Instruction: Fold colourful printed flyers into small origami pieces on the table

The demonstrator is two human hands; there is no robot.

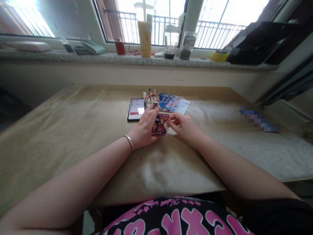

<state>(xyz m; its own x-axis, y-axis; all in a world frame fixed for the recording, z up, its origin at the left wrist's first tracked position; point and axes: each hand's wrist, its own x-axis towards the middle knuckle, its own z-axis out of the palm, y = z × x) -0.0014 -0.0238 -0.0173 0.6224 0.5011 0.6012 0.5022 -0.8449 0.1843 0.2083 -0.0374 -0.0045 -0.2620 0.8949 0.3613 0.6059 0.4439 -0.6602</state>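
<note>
Daylight floods a railed window above a granite sill (pixel 122 58), where a tall cup of yellow drink (pixel 145 40), a small red tub (pixel 120 46), a glass jar (pixel 171 37) and a jar of dark grains (pixel 186 47) stand. Toward the sill's right end, a yellow sponge (pixel 219 56) lies against a black bag (pixel 254 44).

Below, a tan board bench (pixel 61 137) spreads wide. Near its far edge, around the middle, lie a phone with a blurred screen (pixel 135 109), folded red-and-white wrappers (pixel 151 99) and blue printed cards (pixel 174 102). A blurred object (pixel 259 119) sits toward the right edge.

A glossy printed packet (pixel 160 124) is held just in front of the phone and cards, near the bench's middle. The left hand (pixel 144 125), a silver bangle (pixel 129 142) at its wrist, covers the packet's left side, fingers together and pressed against it. The right hand (pixel 184 128) pinches the packet's right edge between thumb and forefinger, its other fingers curled close.
</note>
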